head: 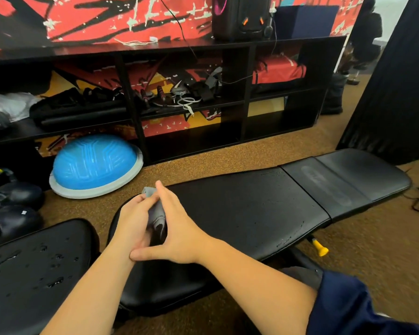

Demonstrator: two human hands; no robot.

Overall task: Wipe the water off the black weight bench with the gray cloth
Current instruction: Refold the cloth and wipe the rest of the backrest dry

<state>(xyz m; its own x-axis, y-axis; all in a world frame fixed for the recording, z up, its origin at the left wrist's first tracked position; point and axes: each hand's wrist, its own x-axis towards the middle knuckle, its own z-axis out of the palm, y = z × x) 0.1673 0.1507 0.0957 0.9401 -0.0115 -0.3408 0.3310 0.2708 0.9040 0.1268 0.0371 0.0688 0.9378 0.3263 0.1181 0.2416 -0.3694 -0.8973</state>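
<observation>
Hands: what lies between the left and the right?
The gray cloth, bunched up, held by left hand and right hand over the bench; head view.

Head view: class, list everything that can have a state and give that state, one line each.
gray cloth: bunched, held between both hands.
left hand: grips the cloth.
right hand: holds the cloth.
black weight bench: flat, droplets along its edges.
lower-left pad: wet with droplets.
</observation>
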